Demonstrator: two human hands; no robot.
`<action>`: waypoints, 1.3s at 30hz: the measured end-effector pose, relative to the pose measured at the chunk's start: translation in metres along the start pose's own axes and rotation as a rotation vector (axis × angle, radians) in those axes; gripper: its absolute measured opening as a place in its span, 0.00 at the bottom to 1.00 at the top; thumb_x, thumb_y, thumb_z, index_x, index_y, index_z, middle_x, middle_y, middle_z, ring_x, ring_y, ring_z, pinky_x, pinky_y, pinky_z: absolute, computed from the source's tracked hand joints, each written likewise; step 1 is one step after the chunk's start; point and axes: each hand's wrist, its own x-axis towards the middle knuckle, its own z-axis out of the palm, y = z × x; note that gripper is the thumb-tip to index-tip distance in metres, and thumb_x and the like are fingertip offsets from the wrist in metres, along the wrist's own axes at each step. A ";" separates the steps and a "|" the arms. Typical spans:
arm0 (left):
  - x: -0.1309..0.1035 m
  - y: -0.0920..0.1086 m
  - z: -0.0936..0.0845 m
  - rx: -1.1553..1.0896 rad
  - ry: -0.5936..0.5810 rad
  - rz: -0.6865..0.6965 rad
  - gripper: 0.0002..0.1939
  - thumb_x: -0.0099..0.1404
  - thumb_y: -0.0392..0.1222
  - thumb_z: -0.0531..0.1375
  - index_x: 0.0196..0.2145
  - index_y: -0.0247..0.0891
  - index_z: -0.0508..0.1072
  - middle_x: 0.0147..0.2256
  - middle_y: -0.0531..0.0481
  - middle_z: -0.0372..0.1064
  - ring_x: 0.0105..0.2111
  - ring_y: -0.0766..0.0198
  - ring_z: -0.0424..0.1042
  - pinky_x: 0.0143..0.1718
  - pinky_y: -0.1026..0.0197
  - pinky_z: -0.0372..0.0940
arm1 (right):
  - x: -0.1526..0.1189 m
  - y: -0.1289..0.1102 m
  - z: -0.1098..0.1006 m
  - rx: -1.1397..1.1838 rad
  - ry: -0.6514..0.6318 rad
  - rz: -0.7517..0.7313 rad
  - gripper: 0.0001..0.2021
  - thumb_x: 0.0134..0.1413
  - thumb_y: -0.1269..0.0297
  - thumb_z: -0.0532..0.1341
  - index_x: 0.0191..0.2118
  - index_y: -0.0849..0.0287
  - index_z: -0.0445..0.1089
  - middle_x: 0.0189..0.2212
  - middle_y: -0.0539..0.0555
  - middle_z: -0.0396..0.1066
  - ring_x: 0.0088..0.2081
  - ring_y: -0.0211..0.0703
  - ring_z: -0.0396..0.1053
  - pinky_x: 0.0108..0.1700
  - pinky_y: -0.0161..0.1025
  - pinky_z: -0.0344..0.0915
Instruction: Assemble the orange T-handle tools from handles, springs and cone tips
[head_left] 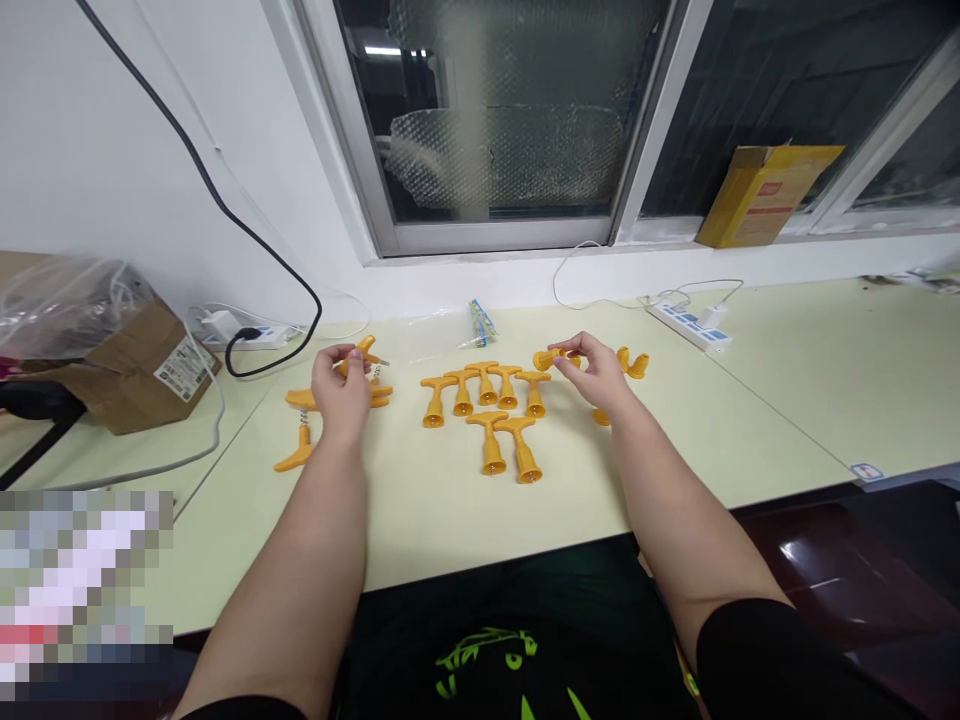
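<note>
My left hand (341, 392) is closed on a yellow T-handled corkscrew (365, 346), its metal tip pointing right. Several loose corkscrews (295, 460) with bare spirals lie under and beside that hand, partly hidden. Raised over the right side, my right hand (594, 372) pinches a yellow bell-shaped cap (543, 360) between thumb and fingers. More such caps (639, 366) rest just beyond it, and another cap (601, 417) is partly covered by the wrist. Between the hands, several corkscrews with caps fitted (490, 458) lie in two rows, handles away from me.
A clear plastic bag (431, 335) lies at the table's back edge. Power strips stand at the left (259, 340) and right (686, 325) with cables. An opened cardboard box (161, 365) is far left; a yellow carton (772, 195) leans on the window sill.
</note>
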 end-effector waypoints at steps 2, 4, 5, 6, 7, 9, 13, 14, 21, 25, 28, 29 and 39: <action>-0.002 0.003 0.010 -0.260 0.090 -0.035 0.09 0.71 0.48 0.59 0.43 0.43 0.65 0.41 0.52 0.69 0.33 0.68 0.76 0.45 0.59 0.73 | -0.001 -0.001 0.007 0.079 -0.008 -0.023 0.14 0.61 0.51 0.62 0.45 0.55 0.70 0.47 0.57 0.78 0.47 0.47 0.74 0.52 0.47 0.68; -0.005 0.007 0.019 -0.469 0.095 -0.132 0.08 0.71 0.45 0.60 0.41 0.42 0.64 0.35 0.55 0.69 0.28 0.71 0.74 0.41 0.63 0.74 | -0.002 -0.002 0.013 0.164 -0.027 -0.031 0.16 0.63 0.49 0.60 0.48 0.55 0.69 0.46 0.57 0.77 0.48 0.47 0.74 0.54 0.47 0.69; -0.007 0.010 0.024 -0.551 0.065 -0.197 0.07 0.71 0.44 0.60 0.41 0.42 0.64 0.33 0.55 0.69 0.27 0.72 0.74 0.41 0.64 0.74 | -0.002 -0.002 0.016 0.202 -0.039 -0.036 0.18 0.64 0.48 0.59 0.49 0.55 0.69 0.46 0.57 0.76 0.48 0.47 0.74 0.53 0.47 0.69; -0.010 0.014 0.027 -0.616 0.028 -0.258 0.06 0.72 0.43 0.60 0.42 0.42 0.65 0.32 0.55 0.69 0.28 0.72 0.74 0.41 0.64 0.74 | -0.003 -0.003 0.019 0.231 -0.056 -0.042 0.19 0.65 0.47 0.58 0.51 0.55 0.69 0.45 0.57 0.76 0.48 0.47 0.75 0.53 0.47 0.70; -0.014 0.018 0.031 -0.667 -0.018 -0.305 0.05 0.72 0.42 0.60 0.42 0.41 0.67 0.32 0.54 0.70 0.28 0.71 0.75 0.41 0.64 0.74 | -0.004 -0.004 0.022 0.247 -0.073 -0.046 0.20 0.65 0.46 0.58 0.52 0.54 0.69 0.45 0.56 0.75 0.47 0.46 0.75 0.52 0.46 0.70; -0.024 0.026 0.036 -0.732 -0.122 -0.359 0.04 0.71 0.40 0.61 0.43 0.40 0.70 0.33 0.52 0.73 0.30 0.70 0.76 0.43 0.63 0.75 | -0.006 -0.007 0.028 0.247 -0.086 -0.052 0.20 0.64 0.46 0.60 0.53 0.53 0.70 0.44 0.55 0.74 0.44 0.45 0.74 0.50 0.45 0.71; -0.044 0.039 0.045 -0.761 -0.286 -0.397 0.07 0.69 0.39 0.64 0.44 0.36 0.75 0.33 0.50 0.74 0.30 0.68 0.77 0.42 0.62 0.76 | -0.009 -0.011 0.039 0.261 -0.087 -0.059 0.17 0.56 0.50 0.68 0.45 0.55 0.71 0.41 0.53 0.73 0.42 0.45 0.72 0.48 0.43 0.69; -0.048 0.040 0.047 -0.762 -0.320 -0.401 0.08 0.69 0.39 0.64 0.45 0.36 0.75 0.32 0.50 0.74 0.30 0.68 0.77 0.42 0.61 0.76 | -0.010 -0.011 0.041 0.285 -0.105 -0.053 0.16 0.55 0.51 0.69 0.43 0.55 0.71 0.41 0.53 0.74 0.42 0.45 0.71 0.47 0.43 0.68; -0.067 0.042 0.058 -0.743 -0.466 -0.398 0.11 0.69 0.42 0.63 0.47 0.35 0.76 0.33 0.47 0.76 0.33 0.65 0.79 0.44 0.59 0.76 | -0.014 -0.014 0.053 0.406 -0.238 -0.009 0.17 0.54 0.53 0.69 0.47 0.55 0.74 0.44 0.55 0.75 0.41 0.46 0.71 0.43 0.43 0.70; -0.077 0.045 0.061 -0.741 -0.545 -0.404 0.13 0.67 0.42 0.64 0.48 0.35 0.74 0.34 0.47 0.75 0.35 0.62 0.79 0.46 0.56 0.75 | -0.016 -0.011 0.060 0.417 -0.258 -0.084 0.15 0.55 0.58 0.69 0.48 0.54 0.76 0.46 0.56 0.73 0.45 0.48 0.72 0.47 0.45 0.70; -0.082 0.046 0.063 -0.734 -0.619 -0.414 0.13 0.65 0.42 0.63 0.47 0.36 0.74 0.38 0.46 0.75 0.34 0.61 0.79 0.41 0.56 0.74 | -0.017 -0.010 0.064 0.380 -0.253 -0.146 0.14 0.55 0.60 0.68 0.47 0.53 0.77 0.46 0.56 0.72 0.49 0.49 0.72 0.50 0.46 0.70; -0.083 0.046 0.064 -0.737 -0.642 -0.409 0.13 0.65 0.43 0.62 0.46 0.36 0.74 0.39 0.46 0.75 0.33 0.62 0.78 0.38 0.57 0.74 | -0.017 -0.010 0.065 0.360 -0.254 -0.154 0.14 0.55 0.60 0.68 0.47 0.53 0.77 0.46 0.56 0.72 0.48 0.50 0.72 0.50 0.46 0.70; -0.094 0.043 0.065 -0.546 -0.725 -0.117 0.20 0.58 0.47 0.72 0.37 0.41 0.64 0.42 0.49 0.75 0.39 0.64 0.76 0.42 0.61 0.70 | -0.023 -0.018 0.069 0.545 -0.356 0.043 0.17 0.52 0.52 0.71 0.45 0.54 0.74 0.42 0.54 0.76 0.41 0.46 0.74 0.44 0.44 0.73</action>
